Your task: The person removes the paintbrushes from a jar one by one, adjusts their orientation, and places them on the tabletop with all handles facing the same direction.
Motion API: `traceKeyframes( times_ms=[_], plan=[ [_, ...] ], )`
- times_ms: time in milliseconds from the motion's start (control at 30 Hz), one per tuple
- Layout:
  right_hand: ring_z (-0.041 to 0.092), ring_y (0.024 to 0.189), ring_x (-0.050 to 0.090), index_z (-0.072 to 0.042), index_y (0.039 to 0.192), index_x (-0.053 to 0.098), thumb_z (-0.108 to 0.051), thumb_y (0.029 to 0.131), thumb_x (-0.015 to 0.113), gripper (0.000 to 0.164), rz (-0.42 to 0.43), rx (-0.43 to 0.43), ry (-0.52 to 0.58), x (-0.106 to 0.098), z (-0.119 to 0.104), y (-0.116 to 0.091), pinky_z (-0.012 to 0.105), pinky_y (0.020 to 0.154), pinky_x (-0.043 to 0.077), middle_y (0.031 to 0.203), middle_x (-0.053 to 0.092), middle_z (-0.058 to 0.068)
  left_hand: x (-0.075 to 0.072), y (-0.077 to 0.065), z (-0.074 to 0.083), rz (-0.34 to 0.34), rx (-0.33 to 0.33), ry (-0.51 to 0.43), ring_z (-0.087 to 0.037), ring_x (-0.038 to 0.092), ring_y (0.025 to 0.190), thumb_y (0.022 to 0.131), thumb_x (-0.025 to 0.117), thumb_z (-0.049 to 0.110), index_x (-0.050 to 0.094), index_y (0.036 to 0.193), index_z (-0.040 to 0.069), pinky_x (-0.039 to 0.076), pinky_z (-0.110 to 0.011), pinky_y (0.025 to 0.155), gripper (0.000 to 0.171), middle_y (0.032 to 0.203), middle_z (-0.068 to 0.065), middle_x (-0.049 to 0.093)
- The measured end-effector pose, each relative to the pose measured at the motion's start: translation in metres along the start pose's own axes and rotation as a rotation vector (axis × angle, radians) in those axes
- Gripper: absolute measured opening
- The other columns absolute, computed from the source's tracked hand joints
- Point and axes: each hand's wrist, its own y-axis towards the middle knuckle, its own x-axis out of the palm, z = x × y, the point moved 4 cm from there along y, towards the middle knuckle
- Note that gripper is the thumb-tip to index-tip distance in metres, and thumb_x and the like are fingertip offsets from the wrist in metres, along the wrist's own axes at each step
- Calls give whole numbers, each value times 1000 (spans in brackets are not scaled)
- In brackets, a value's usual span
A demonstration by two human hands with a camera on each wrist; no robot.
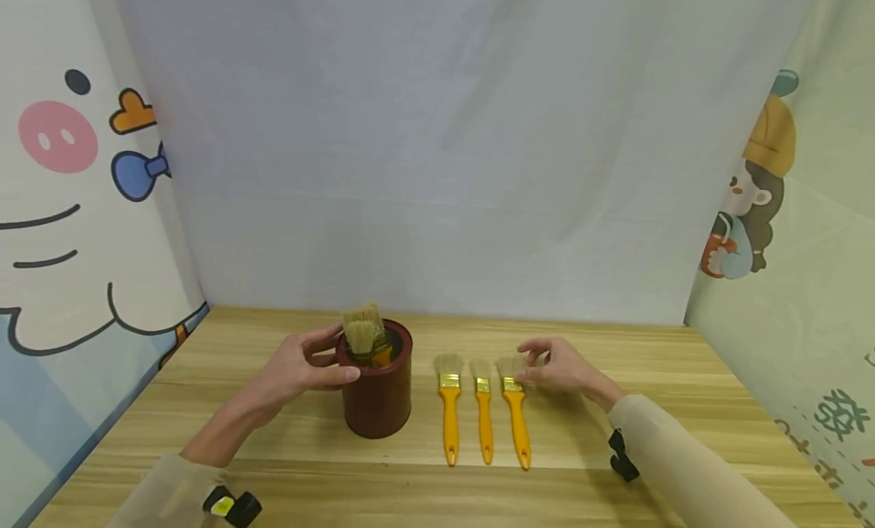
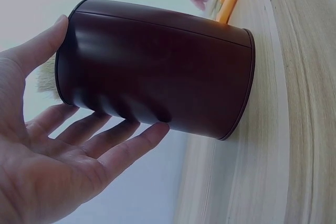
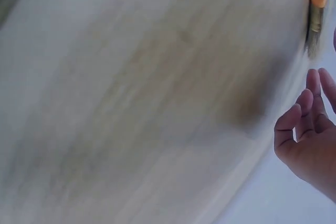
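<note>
In the head view a dark red cylindrical holder (image 1: 377, 403) stands upright on the table, with brushes (image 1: 360, 336) in it, bristles up. My left hand (image 1: 301, 365) holds the holder at its upper left side. In the left wrist view the thumb lies at the rim of the holder (image 2: 157, 72) and the fingers along its wall. Three paintbrushes with orange handles lie side by side to the right: a wide brush (image 1: 450, 414), a narrow brush (image 1: 484, 418) and a right-hand brush (image 1: 517, 418). Beside the last one's bristles is my right hand (image 1: 557, 368), fingers loosely bent, gripping nothing visible.
The wood-grain table (image 1: 287, 467) ends at a pale hanging cloth (image 1: 437, 171) behind. Printed cloths with cartoon figures hang on the left and the right (image 1: 820, 285). Wrist straps with black devices sit on both sleeves.
</note>
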Motion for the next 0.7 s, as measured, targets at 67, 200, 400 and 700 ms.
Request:
traceKeyframes(
  times_ms=[67,200,400,700],
  plan=[
    [19,75,53,9,130,67,-11,93,81,44,28,-12,-17,-3,-3,0,31,67,45,100,65,11,0,0,1,1,3,1,-52,37,145,93,82,16,25,166,0,59,-43,94,94,163,-31,33],
    [20,73,47,7,130,68,-11,95,80,41,58,-45,-43,-9,-11,1,32,65,41,102,65,12,1,0,1,1,7,1,-53,37,145,93,82,16,25,166,0,60,-43,94,94,162,-32,34],
    [19,66,43,2,130,70,-13,96,80,38,63,-85,-63,-12,-31,4,30,59,37,105,66,17,1,0,1,3,5,3,-53,37,145,93,82,17,26,166,0,60,-43,94,94,162,-32,34],
    [19,67,49,-2,125,73,-14,95,81,33,41,-195,-64,-7,-71,6,30,61,41,102,70,8,1,0,1,0,10,-13,-53,37,145,93,81,15,26,166,0,59,-44,94,93,164,-33,31]
  ],
)
